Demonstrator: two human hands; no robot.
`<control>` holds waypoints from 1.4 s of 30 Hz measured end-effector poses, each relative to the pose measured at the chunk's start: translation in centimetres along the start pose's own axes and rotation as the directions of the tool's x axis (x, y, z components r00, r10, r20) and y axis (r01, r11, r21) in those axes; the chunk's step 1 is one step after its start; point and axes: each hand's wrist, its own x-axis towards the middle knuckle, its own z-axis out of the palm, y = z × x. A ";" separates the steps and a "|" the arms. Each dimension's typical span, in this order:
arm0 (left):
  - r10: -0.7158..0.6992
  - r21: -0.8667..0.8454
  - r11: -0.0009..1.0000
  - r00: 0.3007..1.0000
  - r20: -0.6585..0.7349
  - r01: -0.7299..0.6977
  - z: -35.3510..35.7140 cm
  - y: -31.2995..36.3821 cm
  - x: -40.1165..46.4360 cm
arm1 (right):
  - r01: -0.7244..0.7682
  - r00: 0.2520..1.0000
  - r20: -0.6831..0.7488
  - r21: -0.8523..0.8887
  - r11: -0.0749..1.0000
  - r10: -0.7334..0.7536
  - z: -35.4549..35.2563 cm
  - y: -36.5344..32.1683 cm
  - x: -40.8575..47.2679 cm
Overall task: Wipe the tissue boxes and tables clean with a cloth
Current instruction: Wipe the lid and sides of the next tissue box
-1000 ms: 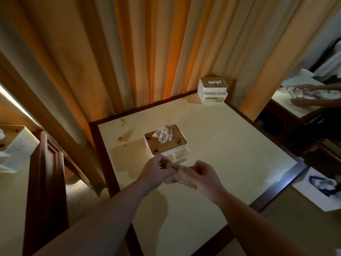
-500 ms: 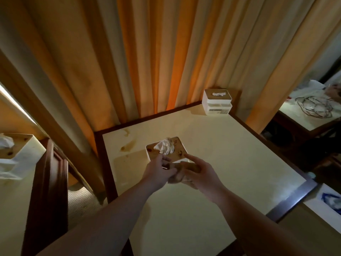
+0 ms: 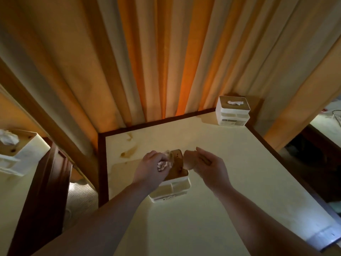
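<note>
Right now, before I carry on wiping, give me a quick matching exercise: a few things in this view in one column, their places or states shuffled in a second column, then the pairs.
Things
1. left hand
2. right hand
3. near tissue box
4. far tissue box

Places or states
A. at the table's far corner by the curtain
B. holds the cloth
C. under both hands, lid spotted
D. grips the crumpled tissue

Pairs: 1-D, 2-B, 3-C, 4-A

Tissue box (image 3: 178, 168) lid half hidden (under both hands), tissue blurred.
</note>
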 end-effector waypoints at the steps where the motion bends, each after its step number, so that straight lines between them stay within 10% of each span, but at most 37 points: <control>1: 0.043 0.072 0.997 0.999 -0.005 -0.042 0.3 -0.5 0.1 | 0.037 0.999 -0.026 -0.047 0.998 -0.038 0.2 -0.1 0.7; 8: -0.040 0.380 0.917 0.917 0.398 -0.124 1.7 -1.3 0.9 | 0.375 0.926 0.187 -0.371 0.850 -0.327 4.0 -0.6 3.0; 15: -0.078 0.476 0.865 0.895 0.439 -0.158 2.7 -2.8 1.4 | 0.468 0.835 0.526 -0.525 0.711 -0.162 5.9 3.7 1.9; 42: 0.007 0.407 0.894 0.914 0.405 -0.187 2.5 -3.9 1.3 | 0.495 0.820 0.549 -0.542 0.679 -0.160 4.9 5.1 1.2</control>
